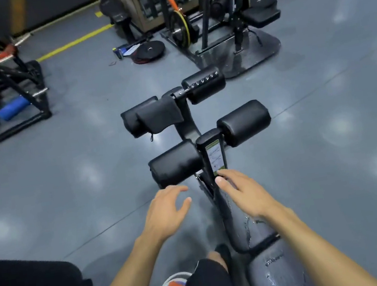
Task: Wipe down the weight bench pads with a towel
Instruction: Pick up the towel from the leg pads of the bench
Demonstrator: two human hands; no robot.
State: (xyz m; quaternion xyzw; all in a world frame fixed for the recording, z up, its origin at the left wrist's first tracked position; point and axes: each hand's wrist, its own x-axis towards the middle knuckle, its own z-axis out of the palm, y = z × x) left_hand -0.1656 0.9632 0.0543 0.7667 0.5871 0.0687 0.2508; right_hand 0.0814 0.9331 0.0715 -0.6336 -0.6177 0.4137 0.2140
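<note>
Both hands, left (165,205) and right (242,191), reached empty with fingers spread; towel (159,115) draped a roller (139,117) at twelve o'clock.

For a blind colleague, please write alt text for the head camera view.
Two empty, open hands, left hand and right hand, reach over a weight bench toward its four black roller pads. A dark towel hangs over the far left roller pad.

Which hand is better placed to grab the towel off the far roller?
Left, probably. The towel drapes the far left roller pad, on the open left hand's side; the right hand would cross the post.
</note>
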